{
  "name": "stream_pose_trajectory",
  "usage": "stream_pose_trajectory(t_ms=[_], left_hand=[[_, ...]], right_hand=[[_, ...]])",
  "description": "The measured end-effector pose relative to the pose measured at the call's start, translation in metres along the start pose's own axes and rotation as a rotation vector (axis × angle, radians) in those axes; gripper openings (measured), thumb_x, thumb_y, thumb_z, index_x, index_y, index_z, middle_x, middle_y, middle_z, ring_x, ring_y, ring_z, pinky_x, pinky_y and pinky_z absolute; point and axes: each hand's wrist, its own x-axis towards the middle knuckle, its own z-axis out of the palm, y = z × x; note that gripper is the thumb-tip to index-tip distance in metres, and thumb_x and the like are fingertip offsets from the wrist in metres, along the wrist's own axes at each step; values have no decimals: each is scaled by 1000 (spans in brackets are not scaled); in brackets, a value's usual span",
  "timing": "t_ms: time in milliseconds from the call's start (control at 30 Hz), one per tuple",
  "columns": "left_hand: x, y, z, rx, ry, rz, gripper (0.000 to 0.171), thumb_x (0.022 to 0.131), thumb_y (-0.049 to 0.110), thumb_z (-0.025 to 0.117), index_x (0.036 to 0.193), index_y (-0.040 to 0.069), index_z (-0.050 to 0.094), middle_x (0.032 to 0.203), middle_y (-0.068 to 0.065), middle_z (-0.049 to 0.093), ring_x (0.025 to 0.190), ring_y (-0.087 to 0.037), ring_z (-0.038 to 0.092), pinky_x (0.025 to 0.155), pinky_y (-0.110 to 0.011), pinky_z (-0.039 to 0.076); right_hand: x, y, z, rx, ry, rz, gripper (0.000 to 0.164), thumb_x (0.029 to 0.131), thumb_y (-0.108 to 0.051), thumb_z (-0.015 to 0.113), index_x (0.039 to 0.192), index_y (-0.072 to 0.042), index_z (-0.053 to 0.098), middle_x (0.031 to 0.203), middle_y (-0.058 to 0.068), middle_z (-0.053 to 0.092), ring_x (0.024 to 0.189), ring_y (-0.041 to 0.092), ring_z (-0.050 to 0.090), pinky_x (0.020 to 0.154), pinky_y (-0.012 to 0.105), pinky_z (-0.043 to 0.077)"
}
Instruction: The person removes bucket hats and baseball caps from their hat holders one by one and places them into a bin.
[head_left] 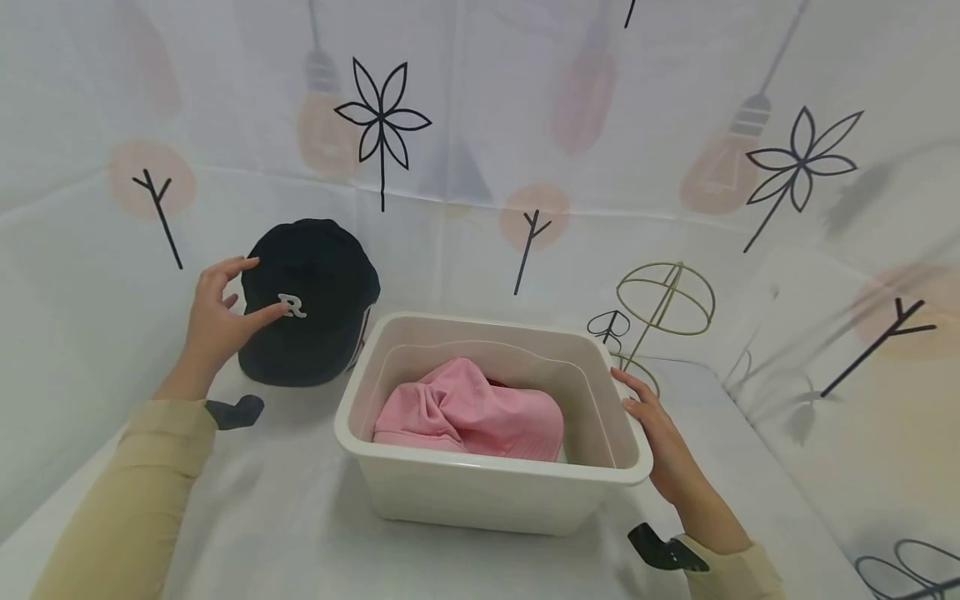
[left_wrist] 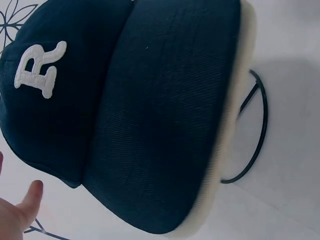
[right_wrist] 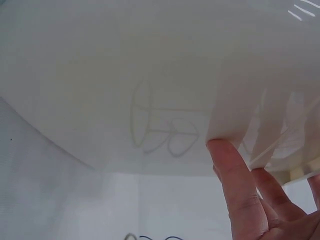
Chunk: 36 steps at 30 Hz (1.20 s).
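Closest to the camera is a baggy tan cloth sleeve (head_left: 123, 500), lower left. Past it, the left hand (head_left: 213, 325) has thumb and fingers spread beside a dark navy-black cloth cap with a white letter R (head_left: 322, 312), left of centre. The left wrist view shows a gap at the fingertips, so no grip there. The right hand (head_left: 667, 446) touches the rim and outer wall of a white rectangular plastic bin (head_left: 487, 504), lower centre, probably to steady it; can't tell if it's really clamped on. Hands are well apart, btw. In the bin is what looks like a crumpled pink fabric cap (head_left: 472, 408), slumped I'd guess because nothing props it. The dark one sits upright, so maybe something's underneath, like the gold wire stand with a round top (head_left: 652, 323) right of centre.
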Motion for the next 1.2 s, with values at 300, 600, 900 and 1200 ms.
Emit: stream_pose_trajectory(t_ms=[300, 600, 900, 1200], left_hand=[[10, -1, -2, 33, -88, -16, 82, 74, 27, 79, 143, 15, 36, 150, -12, 18, 137, -29, 14, 104, -61, 17], [22, 2, -5, 7, -203, -56, 91, 75, 28, 77, 148, 21, 24, 153, -11, 7, 139, -32, 5, 106, -61, 9], [35, 0, -6, 34, -261, -125, 89, 75, 33, 78, 148, 22, 27, 154, -11, 1, 138, -36, 2, 104, -63, 10], [34, -5, -2, 55, -142, -113, 64, 80, 34, 73, 133, 4, 51, 146, -17, 30, 136, -36, 20, 106, -56, 18]], right_hand=[[0, -1, 1, 3, 5, 4, 47, 101, -31, 33, 145, -20, 25, 132, 8, 32, 102, 12, 51, 79, 30, 49], [0, -1, -1, 15, -1, -9, 45, 101, -30, 34, 145, -21, 26, 130, 5, 34, 101, 11, 51, 78, 29, 49], [1, 0, 2, 31, -23, -36, 43, 102, -28, 33, 144, -22, 27, 126, 3, 39, 100, 11, 52, 78, 29, 49], [0, -1, 0, 19, -8, -21, 45, 101, -29, 34, 145, -21, 26, 125, 4, 40, 100, 12, 53, 78, 30, 49]])
